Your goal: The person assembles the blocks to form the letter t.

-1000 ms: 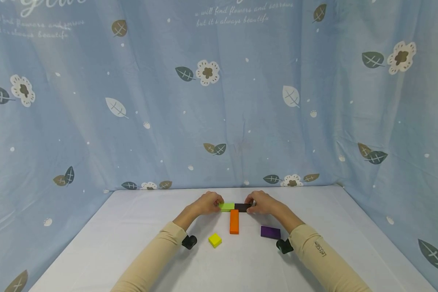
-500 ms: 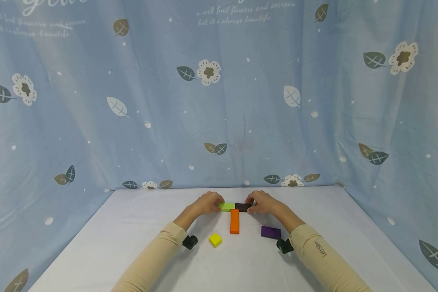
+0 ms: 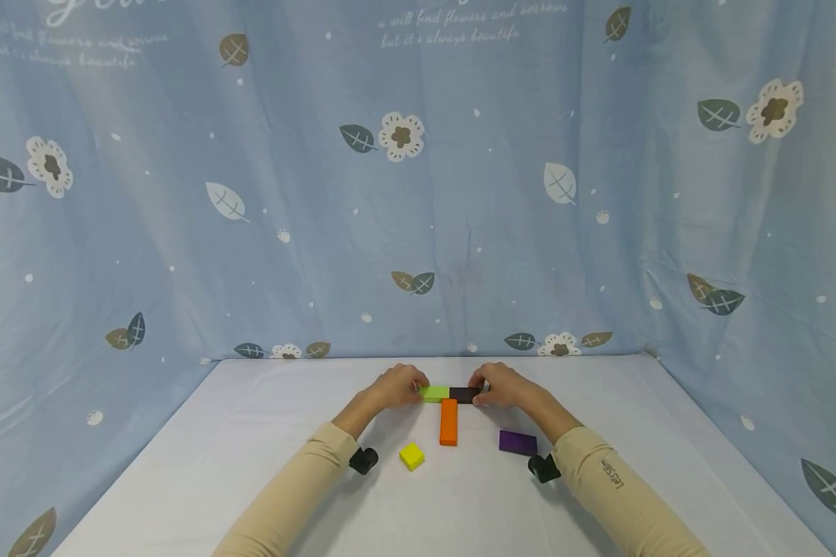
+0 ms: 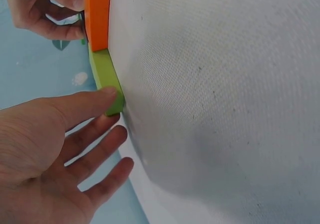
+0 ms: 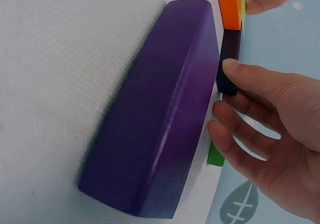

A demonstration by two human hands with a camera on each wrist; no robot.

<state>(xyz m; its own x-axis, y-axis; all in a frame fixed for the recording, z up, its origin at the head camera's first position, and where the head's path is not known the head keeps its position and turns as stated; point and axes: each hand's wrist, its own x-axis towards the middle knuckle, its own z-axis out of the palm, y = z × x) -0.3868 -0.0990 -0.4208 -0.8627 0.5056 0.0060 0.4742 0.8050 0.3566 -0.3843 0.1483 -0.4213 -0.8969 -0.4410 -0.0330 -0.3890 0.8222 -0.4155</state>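
My left hand (image 3: 395, 387) pinches the outer end of a lime green block (image 3: 435, 394), thumb on the near face in the left wrist view. My right hand (image 3: 503, 385) grips the outer end of a black block (image 3: 464, 395) between thumb and fingers. These two blocks lie end to end in a row. An orange block (image 3: 449, 422) runs from their joint toward me, forming a T. Nearer me lie a yellow block (image 3: 412, 456), left of the orange one, and a purple block (image 3: 518, 442), right of it. The purple block looms large in the right wrist view.
A green block (image 5: 216, 156) shows partly behind my right hand's fingers in the right wrist view. The white tabletop (image 3: 460, 510) meets a blue patterned curtain (image 3: 460, 232) at the back and sides. Black wrist cameras (image 3: 364, 461) stick out below both sleeves.
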